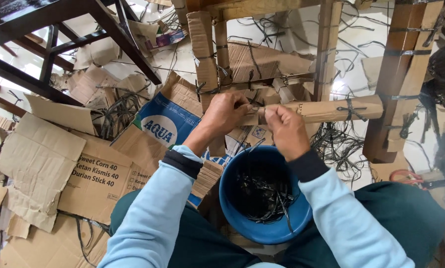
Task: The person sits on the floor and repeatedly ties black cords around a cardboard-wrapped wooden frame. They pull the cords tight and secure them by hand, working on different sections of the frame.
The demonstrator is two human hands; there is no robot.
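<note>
Both hands up at the cardboard-wrapped rail (pixel 326 110) of a wooden chair frame (pixel 398 74), close together just left of the rail's middle. Left hand (pixel 226 113) curled around the cardboard wrap, fingers pressed shut on it near its loose end. Right hand (pixel 285 130) just beside, grip pinched tight on a thin black strap (pixel 253 146) at the wrap's edge, a short tail dangling below the fingers. Further along the same rail, another black tie (pixel 350 107) knotted around the cardboard. Directly under the hands, between the knees, a blue bucket (pixel 232 198) with a tangle of black straps lying inside. All around on the floor (pixel 301 34), flattened cardboard boxes (pixel 91 178) and torn scraps, a blue-printed carton (pixel 170 121) just left of the forearm, more black strap cuttings (pixel 339 146) heaped beneath the rail. Dark wooden furniture legs (pixel 49 44) up in the left corner, well apart from the hands.
</note>
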